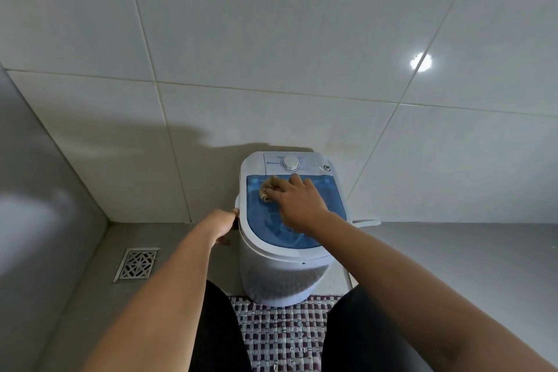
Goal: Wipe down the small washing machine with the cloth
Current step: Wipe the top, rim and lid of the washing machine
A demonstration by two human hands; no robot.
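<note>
pale tiled walls meet a grey floor, with a metal floor drain (137, 263) at 8 o'clock of the view and a checked woven mat (283, 332) at 6 o'clock, between the person's dark-clad knees. against the back wall stands the small washing machine (283, 275), a white tub with a translucent blue lid (302, 220) and a white timer dial (290, 163) on the panel at its 12 o'clock edge.

right hand (297, 201) lies palm down on the lid, fingers spread a little and pressing a bunched tan cloth (268, 189) at the lid's 11 o'clock corner, just below the panel. left hand (222, 225) is at the machine's 9 o'clock side, fingers curled around the rim or a side handle there, apparently steadying the tub; exactly what they clamp is hidden.

judging by where the cloth sits, the wipe is on the lid only. no streaks or wet marks show, so how much of the lid is done cannot be told. likely left: the rest of the lid, the control panel, the white rim and the tub's sides.
</note>
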